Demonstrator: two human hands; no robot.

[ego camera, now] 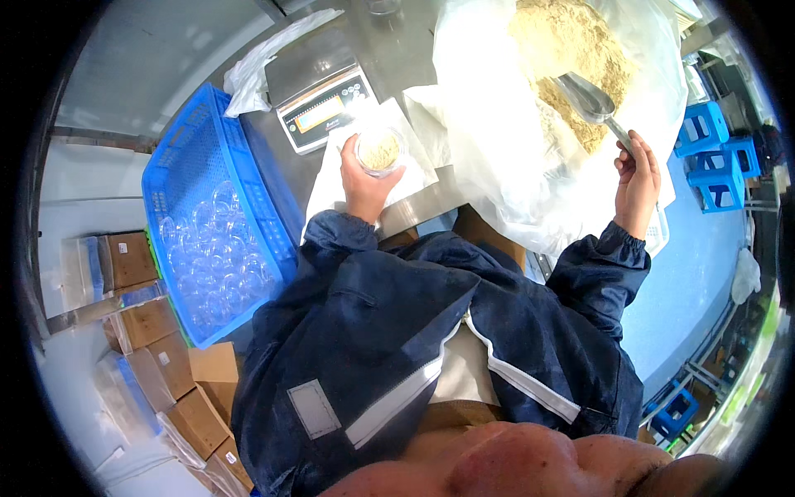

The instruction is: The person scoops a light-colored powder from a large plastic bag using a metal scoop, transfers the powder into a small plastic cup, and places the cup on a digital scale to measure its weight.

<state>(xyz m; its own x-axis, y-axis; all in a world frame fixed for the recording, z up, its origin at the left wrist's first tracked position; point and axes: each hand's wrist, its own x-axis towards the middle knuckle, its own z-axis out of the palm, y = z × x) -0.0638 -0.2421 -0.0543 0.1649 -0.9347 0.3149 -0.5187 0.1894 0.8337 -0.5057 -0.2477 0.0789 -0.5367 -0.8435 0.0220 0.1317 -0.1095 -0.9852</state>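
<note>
My left hand (pixel 367 186) grips a clear round jar (pixel 380 151) with pale powder inside, held over white paper (pixel 415 163) at the table edge. Just beyond it sits a digital scale (pixel 324 110) with a lit display and a steel pan. My right hand (pixel 638 166) holds the handle of a metal scoop (pixel 589 99). The scoop's bowl lies over beige powder (pixel 568 40) in a large translucent plastic bag (pixel 490 143). Glare washes out part of the bag, and whether the scoop carries powder is hard to tell.
Left of the scale, a blue plastic crate (pixel 192 143) holds several clear empty jars (pixel 217 255). Cardboard boxes (pixel 164 360) are stacked below it. Blue stools (pixel 714 177) stand on the blue floor (pixel 689 286) to the right. A crumpled white plastic bag (pixel 261 62) lies behind the crate.
</note>
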